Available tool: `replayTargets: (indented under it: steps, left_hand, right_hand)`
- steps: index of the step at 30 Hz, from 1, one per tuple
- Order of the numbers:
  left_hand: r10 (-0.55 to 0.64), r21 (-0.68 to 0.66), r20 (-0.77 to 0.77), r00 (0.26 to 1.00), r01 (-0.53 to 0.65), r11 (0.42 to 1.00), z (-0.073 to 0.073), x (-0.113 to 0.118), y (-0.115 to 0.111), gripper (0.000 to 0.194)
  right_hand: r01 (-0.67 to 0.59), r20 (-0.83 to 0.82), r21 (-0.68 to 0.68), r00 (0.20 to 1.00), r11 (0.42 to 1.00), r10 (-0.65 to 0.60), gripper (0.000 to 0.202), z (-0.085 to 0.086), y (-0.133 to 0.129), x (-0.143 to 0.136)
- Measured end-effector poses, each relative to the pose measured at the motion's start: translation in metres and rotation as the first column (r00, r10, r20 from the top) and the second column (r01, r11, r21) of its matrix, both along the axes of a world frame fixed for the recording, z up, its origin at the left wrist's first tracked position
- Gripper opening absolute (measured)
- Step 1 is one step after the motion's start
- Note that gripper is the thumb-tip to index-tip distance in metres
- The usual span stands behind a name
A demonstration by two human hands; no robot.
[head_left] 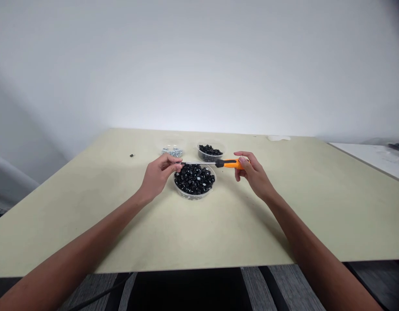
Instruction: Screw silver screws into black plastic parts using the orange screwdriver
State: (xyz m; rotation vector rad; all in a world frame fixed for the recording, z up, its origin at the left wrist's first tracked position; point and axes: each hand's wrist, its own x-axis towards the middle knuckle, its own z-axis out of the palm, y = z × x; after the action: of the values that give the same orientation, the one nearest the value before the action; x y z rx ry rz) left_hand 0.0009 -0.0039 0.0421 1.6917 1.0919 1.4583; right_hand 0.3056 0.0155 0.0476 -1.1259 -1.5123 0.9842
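Note:
My right hand (pixel 251 172) grips the orange and black handle of a screwdriver (pixel 230 163), held level with its shaft pointing left. At the shaft's tip, my left hand (pixel 158 175) pinches something small and dark between thumb and fingers; its kind is mostly hidden. Below the shaft stands a clear round tub (pixel 194 197) full of glossy black knob-like pieces (pixel 194 179). Behind it, a second clear tub (pixel 223 153) holds smaller black parts (pixel 210 150). Silvery screws (pixel 173 152) lie in another clear tub (pixel 163 147), just beyond my left hand.
The pale table (pixel 199 237) meets a white wall (pixel 199 65) at the back. One small black piece (pixel 132 155) lies alone at left. A white flat object (pixel 279 138) rests near the back edge, and a white surface (pixel 371 157) adjoins at right.

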Motion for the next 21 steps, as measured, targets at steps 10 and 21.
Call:
replayTargets:
  steps: [10, 21]
  left_hand:
    - [0.03, 0.024, 0.001, 1.0, -0.03, 0.999, -0.0006, -0.0013, 0.0004, 0.013]
    - [0.02, -0.009, -0.022, 1.0, -0.021, 1.0, -0.0002, 0.0008, -0.0015, 0.017]
  right_hand:
    - [-0.074, 0.129, -0.036, 0.988, 0.997, 0.078, 0.045, 0.0032, -0.0042, 0.0009]
    - [-0.009, 0.034, -0.006, 0.999, 1.0, 0.009, 0.048, -0.0013, 0.0008, 0.0016]
